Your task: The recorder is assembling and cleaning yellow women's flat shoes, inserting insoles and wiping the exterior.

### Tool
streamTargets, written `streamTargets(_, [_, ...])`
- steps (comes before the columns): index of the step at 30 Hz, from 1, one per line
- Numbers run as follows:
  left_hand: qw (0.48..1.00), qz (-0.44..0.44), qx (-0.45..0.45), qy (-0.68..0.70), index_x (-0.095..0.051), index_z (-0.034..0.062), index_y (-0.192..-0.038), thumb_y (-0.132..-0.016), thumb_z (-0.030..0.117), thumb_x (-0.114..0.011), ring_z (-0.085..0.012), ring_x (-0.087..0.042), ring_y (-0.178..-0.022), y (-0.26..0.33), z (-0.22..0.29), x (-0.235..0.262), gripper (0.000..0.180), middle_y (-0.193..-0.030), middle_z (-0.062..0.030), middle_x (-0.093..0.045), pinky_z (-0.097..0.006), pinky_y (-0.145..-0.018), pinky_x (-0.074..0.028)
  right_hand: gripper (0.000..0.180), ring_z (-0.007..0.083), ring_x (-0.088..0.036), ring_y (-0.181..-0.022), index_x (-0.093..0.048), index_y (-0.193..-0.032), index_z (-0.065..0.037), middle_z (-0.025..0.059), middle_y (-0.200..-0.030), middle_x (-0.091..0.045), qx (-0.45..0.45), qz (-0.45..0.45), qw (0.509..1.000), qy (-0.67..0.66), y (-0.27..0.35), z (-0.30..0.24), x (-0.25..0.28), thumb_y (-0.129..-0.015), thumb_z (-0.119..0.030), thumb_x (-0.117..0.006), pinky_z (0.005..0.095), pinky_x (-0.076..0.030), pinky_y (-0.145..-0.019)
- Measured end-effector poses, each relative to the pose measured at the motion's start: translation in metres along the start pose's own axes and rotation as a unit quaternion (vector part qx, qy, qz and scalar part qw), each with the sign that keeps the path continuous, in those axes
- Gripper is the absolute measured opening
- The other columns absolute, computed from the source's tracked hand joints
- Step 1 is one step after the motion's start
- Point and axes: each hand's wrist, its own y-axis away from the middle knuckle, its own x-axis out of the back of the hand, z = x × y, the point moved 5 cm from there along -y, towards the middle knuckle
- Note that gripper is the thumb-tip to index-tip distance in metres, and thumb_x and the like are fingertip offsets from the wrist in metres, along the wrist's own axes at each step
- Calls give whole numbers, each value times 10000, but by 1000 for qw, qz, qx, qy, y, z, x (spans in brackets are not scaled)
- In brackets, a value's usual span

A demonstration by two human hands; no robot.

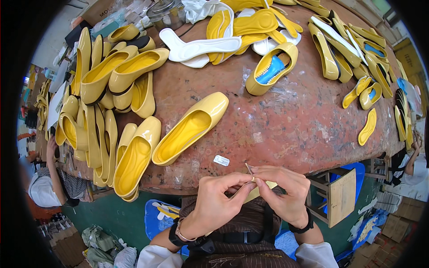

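A clear glass jar with a metal lid [166, 12] stands at the far edge of the round, worn reddish-brown worktable [286, 120]; I cannot tell what is inside it.

My left hand [214, 201] and my right hand [281, 192] meet just past the table's near edge, above my lap. The thumb and fingers of both are pinched together on a thin, pale yellow strip of material [257, 190], its small end poking up between my fingertips. Each wrist wears a dark band.

On the table just beyond my hands lies a small white tag [221, 160]. Past it, near the middle, a glossy pale yellow flat shoe [192, 127] lies open side up, toe pointing to the far right. A second such shoe [136, 156] rests at the near left edge. A heap of yellow shoes [103, 76] crowds the left edge. Toward the far side sits a yellow shoe with a blue insert [272, 67], and beyond it white and yellow insoles [232, 27] are piled. More yellow shoes [353, 44] line the right edge.
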Motion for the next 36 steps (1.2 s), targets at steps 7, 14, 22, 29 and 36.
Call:
streamTargets(7, [999,7,19,27,-743,-37,-1002,-862,0,-724,-99,-714,-794,1,-1,2,146,-882,-97,-761,-237,-705,-576,190,286,-740,-908,-718,-965,3,136,-968,-747,-6,-5,1000,5,0,-2,-1,-780,28,-752,348,-588,-795])
streamTargets(14, [999,29,-20,-38,-741,-25,-994,-847,-2,-729,-112,-718,-783,2,4,2,149,-853,-111,-757,-250,-703,-577,181,290,-739,-924,-722,-961,6,145,-980,-748,-7,-13,1000,-3,-5,-6,1,-784,16,-758,353,-588,-806])
streamTargets(22, [966,101,-170,-164,-742,16,-943,-788,-40,-727,-274,-713,-678,1,15,-3,166,-812,-141,-723,-307,-603,-536,156,238,-737,-916,-723,-920,44,172,-974,-747,-83,24,996,18,-4,-10,1,-765,60,-731,325,-574,-833])
streamTargets(29, [971,93,-159,-154,-743,21,-949,-800,-30,-736,-243,-719,-675,-7,19,-6,157,-816,-145,-726,-300,-611,-548,118,180,-728,-842,-730,-907,18,134,-931,-749,-186,96,976,-60,6,5,0,-790,10,-746,279,-560,-780])
streamTargets(36, [1000,14,19,-1,-729,-28,-971,-873,53,-742,-99,-700,-771,-36,-14,-3,128,-856,-74,-752,-254,-677,-563,66,150,-659,-965,-645,-964,47,128,-1066,-695,-234,128,941,-209,6,31,27,-900,44,-633,282,-530,-874])
